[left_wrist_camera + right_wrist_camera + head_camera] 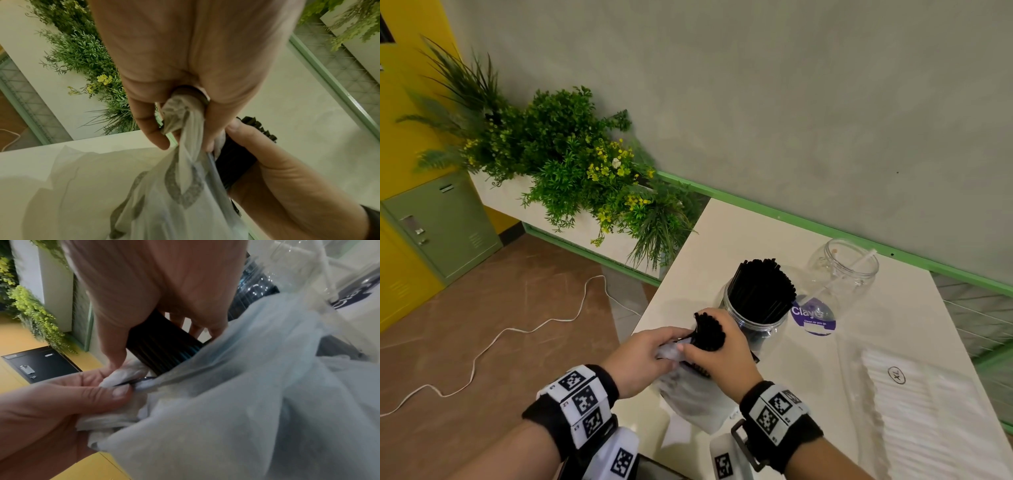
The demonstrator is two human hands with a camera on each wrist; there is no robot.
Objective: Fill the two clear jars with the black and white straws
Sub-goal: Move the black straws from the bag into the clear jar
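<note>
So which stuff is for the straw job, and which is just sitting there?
For the job:
black straws in right hand
plastic bag in left hand
jar of black straws
second clear jar
pack of white straws

Just lying about:
plants
white cable
purple sticker

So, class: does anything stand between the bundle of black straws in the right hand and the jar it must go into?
Only the plastic bag, pinched by the left hand, sheathes the bundle of black straws in the right hand. The jar beside it is already crowded with black straws.
</note>
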